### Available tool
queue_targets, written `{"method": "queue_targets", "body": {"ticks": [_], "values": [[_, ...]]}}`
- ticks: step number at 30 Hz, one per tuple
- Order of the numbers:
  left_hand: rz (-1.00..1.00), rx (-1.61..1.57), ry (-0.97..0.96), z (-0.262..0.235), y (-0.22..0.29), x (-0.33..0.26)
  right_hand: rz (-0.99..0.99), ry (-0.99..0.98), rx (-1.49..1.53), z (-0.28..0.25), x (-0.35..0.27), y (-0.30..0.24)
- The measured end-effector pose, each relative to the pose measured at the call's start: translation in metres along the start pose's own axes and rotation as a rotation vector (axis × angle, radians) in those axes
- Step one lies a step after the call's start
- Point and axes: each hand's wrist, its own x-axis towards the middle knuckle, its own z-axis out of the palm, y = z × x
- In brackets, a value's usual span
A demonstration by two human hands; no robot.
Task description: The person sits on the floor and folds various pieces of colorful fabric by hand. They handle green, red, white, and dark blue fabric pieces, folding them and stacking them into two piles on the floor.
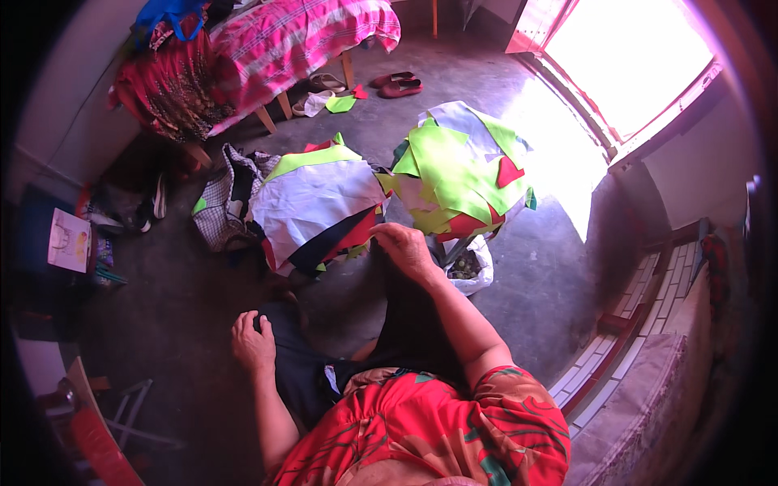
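Two heaps of cloth scraps stand on the floor before me. The left heap [312, 198] is topped by a pale white-lilac cloth, with navy, red and lime pieces at its near edge. Lime scraps cover the right heap [446, 166], among red and white ones. My right hand [403, 249] reaches to the left heap's right edge, its fingertips pinched together beside a red scrap [356, 235]; what they hold is too small to make out. By my left knee, my left hand [254, 342] is curled, with a small dark bit between thumb and fingers that I cannot identify.
A white bag [478, 271] with dark contents sits beside the right heap. Checked cloth [219, 206] lies at far left. Shoes [397, 83] stand near a pink-covered bed [300, 40]. A bright doorway [632, 65] opens at far right; a folding frame [130, 413] is at lower left.
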Motion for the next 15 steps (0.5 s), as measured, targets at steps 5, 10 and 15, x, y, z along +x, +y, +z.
{"method": "queue_targets", "body": {"ticks": [5, 10, 15], "values": [[-0.022, -0.011, 0.010, 0.005, -0.003, 0.001, -0.013, 0.363, -0.015, -0.025, 0.011, 0.022], [-0.030, -0.014, 0.015, 0.012, -0.014, 0.000, 0.169, 0.502, -0.461, -0.090, 0.053, 0.056], [-0.040, -0.011, 0.011, 0.012, -0.009, 0.001, 0.451, 0.407, -0.725, -0.116, 0.088, 0.084]]}}
